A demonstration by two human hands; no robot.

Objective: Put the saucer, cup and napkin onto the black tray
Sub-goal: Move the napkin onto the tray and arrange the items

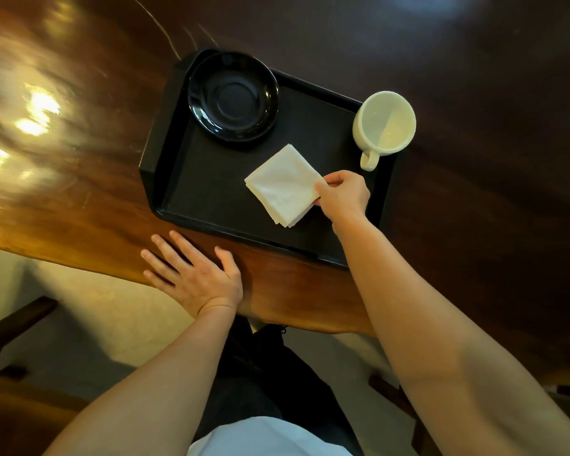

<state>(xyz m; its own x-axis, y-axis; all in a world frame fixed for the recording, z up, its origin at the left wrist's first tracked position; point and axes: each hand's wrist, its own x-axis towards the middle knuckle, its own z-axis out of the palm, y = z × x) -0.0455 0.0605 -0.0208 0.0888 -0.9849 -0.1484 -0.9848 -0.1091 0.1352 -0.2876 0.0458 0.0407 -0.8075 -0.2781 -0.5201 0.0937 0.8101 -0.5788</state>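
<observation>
napkin step now: my right hand pinches the folded napkin by its corner, low over the black tray. saucer & cup sit on it already. left hand spread flat on the bench. next, prob just lay it down & let go.

Looks like a café or coffee shop here, with a black serving tray carrying a black saucer, a white cup and a folded paper napkin, all on a glossy dark-wood bench under warm lamp glare.
</observation>
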